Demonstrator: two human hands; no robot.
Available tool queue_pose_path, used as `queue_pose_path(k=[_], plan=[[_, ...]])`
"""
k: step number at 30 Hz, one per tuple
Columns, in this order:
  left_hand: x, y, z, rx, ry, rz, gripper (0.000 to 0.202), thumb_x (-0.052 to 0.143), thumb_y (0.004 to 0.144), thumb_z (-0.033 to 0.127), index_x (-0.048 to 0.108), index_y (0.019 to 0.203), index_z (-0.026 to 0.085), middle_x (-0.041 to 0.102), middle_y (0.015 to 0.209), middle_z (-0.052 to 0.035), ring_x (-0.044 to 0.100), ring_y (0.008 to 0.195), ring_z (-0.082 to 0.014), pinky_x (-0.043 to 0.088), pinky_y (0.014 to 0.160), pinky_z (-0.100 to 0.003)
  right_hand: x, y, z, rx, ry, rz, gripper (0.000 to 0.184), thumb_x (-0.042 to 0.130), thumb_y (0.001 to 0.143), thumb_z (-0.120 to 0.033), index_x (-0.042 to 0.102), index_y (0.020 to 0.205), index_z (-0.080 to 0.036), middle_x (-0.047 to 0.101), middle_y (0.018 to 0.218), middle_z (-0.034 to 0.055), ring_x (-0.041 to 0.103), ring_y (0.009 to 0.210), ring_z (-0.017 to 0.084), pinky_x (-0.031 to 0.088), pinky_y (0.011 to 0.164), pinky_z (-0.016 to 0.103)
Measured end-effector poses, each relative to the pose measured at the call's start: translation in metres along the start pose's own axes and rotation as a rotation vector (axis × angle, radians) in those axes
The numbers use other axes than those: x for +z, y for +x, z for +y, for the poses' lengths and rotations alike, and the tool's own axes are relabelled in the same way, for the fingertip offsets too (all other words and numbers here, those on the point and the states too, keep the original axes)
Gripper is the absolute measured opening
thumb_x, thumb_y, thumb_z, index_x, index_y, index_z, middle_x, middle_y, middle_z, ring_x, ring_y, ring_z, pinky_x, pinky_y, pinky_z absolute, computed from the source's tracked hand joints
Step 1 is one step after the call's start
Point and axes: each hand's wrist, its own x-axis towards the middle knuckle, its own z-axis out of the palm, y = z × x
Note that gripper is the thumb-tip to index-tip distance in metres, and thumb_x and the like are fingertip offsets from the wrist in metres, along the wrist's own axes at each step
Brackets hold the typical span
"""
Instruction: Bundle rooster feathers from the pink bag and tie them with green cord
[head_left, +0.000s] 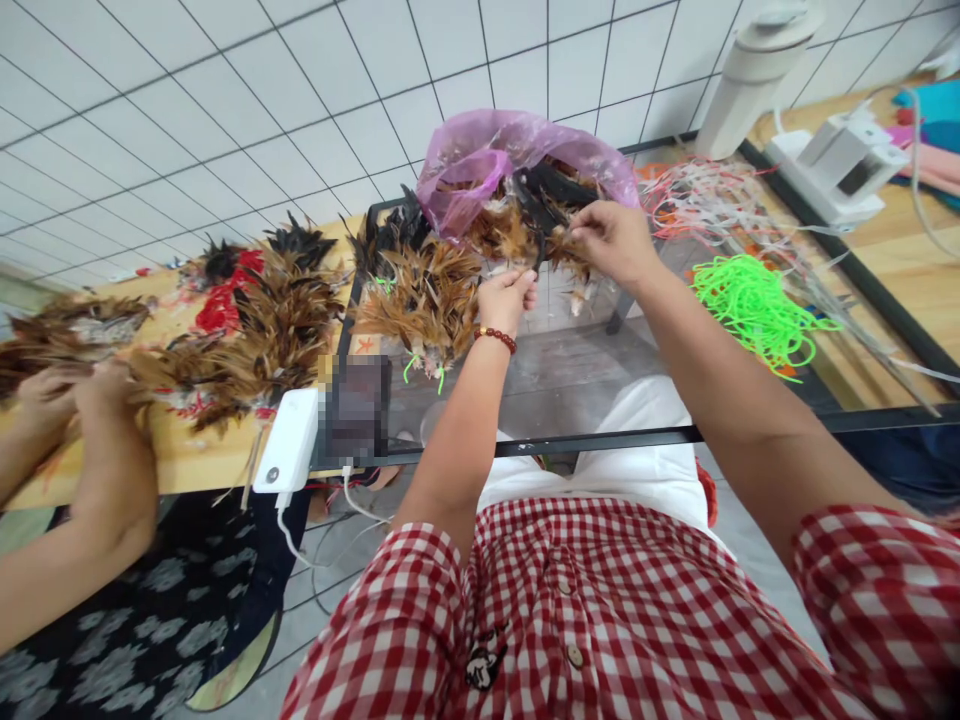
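Observation:
My left hand (507, 297) is closed around a small bunch of brown feathers (501, 238) just in front of a pink plastic bag (480, 160). The bag lies open on the glass table (570, 390) and is full of brown and black feathers. My right hand (611, 238) pinches feathers at the bag's mouth, a little right of and above the left hand. A heap of tied brown feather bundles (420, 295) lies left of my left hand.
A co-worker's hands (67, 395) handle feathers at a wooden table (180, 455) on the left, which is strewn with brown and red feathers. A white power bank (287, 440) lies at its edge. Neon green cord (750, 305) and pale strips (712, 200) lie to the right, near a white machine (840, 165).

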Motion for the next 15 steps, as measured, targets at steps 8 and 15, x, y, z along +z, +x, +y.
queue_pose_path(k=[8,15], plan=[[-0.005,-0.002,0.004,-0.062,-0.194,-0.053,0.020,0.082,0.078,0.022,0.065,0.074,0.014,0.065,0.060,0.0035,0.057,0.050,-0.0017,0.046,0.054,-0.013,0.004,0.001,0.018,-0.076,-0.289,-0.413,0.015,0.082,0.069,-0.030,0.070,0.068,-0.022,0.068,0.067,0.0023,0.063,0.073,0.021,0.045,0.071,0.033],[-0.002,0.002,-0.001,0.009,-0.070,-0.009,0.017,0.077,0.082,0.016,0.066,0.070,0.013,0.067,0.065,0.0010,0.061,0.053,-0.0044,0.050,0.057,-0.017,0.012,-0.007,-0.008,-0.134,-0.543,-0.493,0.017,0.059,0.083,-0.016,0.074,0.090,-0.018,0.075,0.084,0.0092,0.067,0.079,0.024,0.040,0.069,0.033]])
